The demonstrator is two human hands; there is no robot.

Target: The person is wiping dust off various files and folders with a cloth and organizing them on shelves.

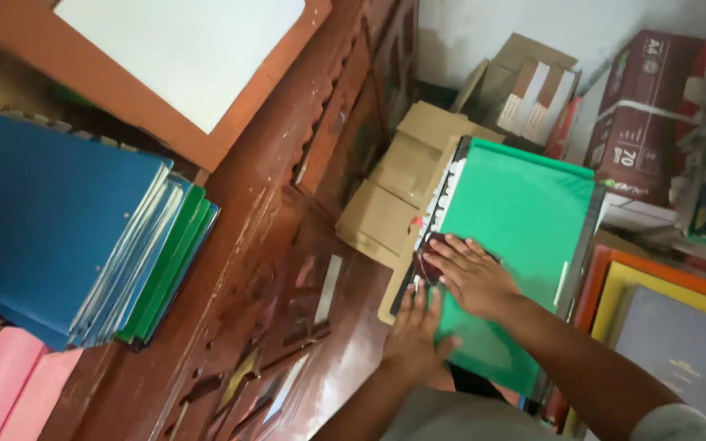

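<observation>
Since the green folder (525, 212) lies flat on a stack of cardboard boxes (394, 196) beside the carved wooden counter (288, 245), both hands press down on it, most likely to keep it from sliding off the uneven pile. Right hand (471, 273): palm down, fingers spread flat over the folder's lower left part near its white binding edge (443, 204), nothing gripped, just pressing. Left hand (414, 327): also flat and open, at the folder's near corner, touching the cover and the dark edge under it; cannot tell if the thumb hooks underneath. The folder sits tilted, binding side toward the counter, its far corner pointing at the maroon paper carton (639, 114).

On the counter, near its left edge, a stack of blue and green folders (75, 229) lies fanned, spines out, so each one can be picked by edge. A brown-framed white board (181, 57) sits toward the counter's far edge. Pink sheets (10, 384) at the near left corner. Orange and yellow frames (663, 286) lean at the right of the green folder, just beside it.
</observation>
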